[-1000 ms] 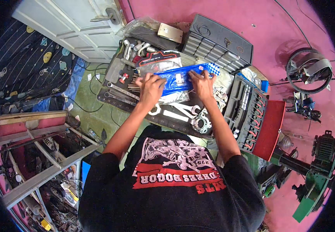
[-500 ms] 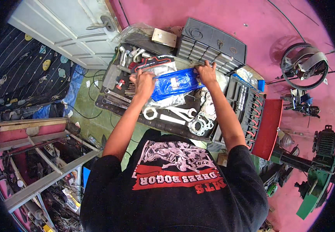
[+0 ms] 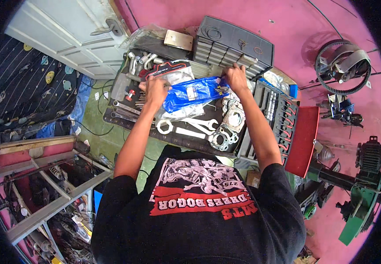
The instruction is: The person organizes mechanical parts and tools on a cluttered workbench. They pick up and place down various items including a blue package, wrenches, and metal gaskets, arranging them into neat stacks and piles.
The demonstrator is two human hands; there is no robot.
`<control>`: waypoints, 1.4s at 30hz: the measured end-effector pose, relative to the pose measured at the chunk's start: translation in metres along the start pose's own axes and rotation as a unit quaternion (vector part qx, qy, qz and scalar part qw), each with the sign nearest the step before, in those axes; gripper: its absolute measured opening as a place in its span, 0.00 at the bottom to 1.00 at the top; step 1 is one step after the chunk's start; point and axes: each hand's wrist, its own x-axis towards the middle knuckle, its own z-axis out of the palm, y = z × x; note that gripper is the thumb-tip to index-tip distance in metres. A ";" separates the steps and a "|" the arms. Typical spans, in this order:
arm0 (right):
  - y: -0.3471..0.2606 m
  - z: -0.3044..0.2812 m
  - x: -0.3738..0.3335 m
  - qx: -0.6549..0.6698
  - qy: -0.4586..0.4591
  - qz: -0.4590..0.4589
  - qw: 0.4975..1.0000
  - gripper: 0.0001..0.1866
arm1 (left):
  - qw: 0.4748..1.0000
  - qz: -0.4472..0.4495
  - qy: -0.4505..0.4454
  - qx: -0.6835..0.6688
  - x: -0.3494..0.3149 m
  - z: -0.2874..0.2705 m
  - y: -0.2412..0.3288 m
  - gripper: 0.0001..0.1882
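Note:
Between my hands a blue plastic bag (image 3: 195,94) with a pale label is stretched out above the workbench. My left hand (image 3: 156,93) is closed on its left end. At its right end, my right hand (image 3: 235,79) pinches the upper corner. Beneath lies a clear plastic package (image 3: 177,75) with a black and red card header. Nearer to me are large open-end wrenches (image 3: 190,128) and a metal gasket (image 3: 224,137). Several combination wrenches (image 3: 125,111) lie to the left of my left hand.
A grey small-parts drawer cabinet (image 3: 234,42) stands at the back, against the pink wall. On the right sits an open socket set case (image 3: 271,114) beside a red metal lid (image 3: 302,141). A white door (image 3: 67,35) is at the far left, and a metal rack (image 3: 58,189) lower left.
Both hands have shifted slightly left in the picture with the blue bag, along with the whole bench. The bag's right end is more crumpled at my right hand.

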 end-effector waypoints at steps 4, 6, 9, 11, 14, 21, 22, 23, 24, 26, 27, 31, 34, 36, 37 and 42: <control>0.005 -0.009 -0.014 0.041 0.007 0.020 0.999 0.10 | 0.995 0.051 0.082 0.021 0.004 0.007 0.004 0.07; 0.003 -0.015 -0.029 0.042 -0.005 0.017 0.999 0.12 | 0.996 0.062 0.056 0.025 0.000 0.002 0.028 0.06; -0.009 -0.025 -0.053 0.025 -0.055 0.006 0.998 0.14 | 0.993 0.113 0.019 0.039 -0.017 0.010 0.067 0.09; -0.013 -0.019 -0.069 0.047 -0.076 -0.008 0.996 0.20 | 0.983 0.179 0.021 0.030 -0.032 0.030 0.085 0.12; -0.019 0.006 -0.088 0.027 0.018 -0.015 0.999 0.21 | 0.974 0.216 0.024 0.058 -0.044 0.053 0.099 0.15; -0.023 0.004 -0.087 0.015 0.034 -0.001 0.999 0.14 | 0.971 0.230 0.011 0.071 -0.039 0.049 0.103 0.10; -0.024 0.001 -0.086 0.020 0.051 0.001 0.998 0.13 | 0.967 0.242 0.021 0.073 -0.039 0.051 0.100 0.09; -0.026 -0.001 -0.085 0.026 0.068 0.003 0.997 0.12 | 0.964 0.254 0.031 0.076 -0.040 0.054 0.096 0.08; -0.026 -0.005 -0.083 0.030 0.086 0.005 0.996 0.11 | 0.960 0.267 0.042 0.078 -0.038 0.051 0.096 0.07; -0.025 -0.013 -0.078 0.025 0.132 0.004 0.991 0.11 | 0.968 0.237 0.026 0.083 -0.032 0.045 0.098 0.06; -0.024 -0.015 -0.076 0.023 0.153 0.004 0.988 0.11 | 0.971 0.222 0.016 0.085 -0.030 0.037 0.102 0.05; -0.019 -0.039 -0.064 0.019 0.173 0.009 0.985 0.12 | 0.971 0.221 0.091 0.033 -0.003 0.008 0.109 0.06; -0.016 -0.057 -0.063 0.009 0.193 0.007 0.981 0.12 | 0.964 0.242 0.106 0.022 0.014 -0.013 0.113 0.07; -0.013 -0.071 -0.065 0.008 0.192 0.006 0.981 0.12 | 0.960 0.251 0.127 0.012 0.024 -0.017 0.116 0.06; -0.012 -0.076 -0.067 0.006 0.191 0.004 0.982 0.12 | 0.960 0.255 0.114 0.014 0.027 -0.015 0.116 0.07; 0.008 -0.078 -0.080 0.015 0.142 0.048 0.989 0.16 | 0.955 0.287 0.073 0.014 0.048 0.002 0.132 0.07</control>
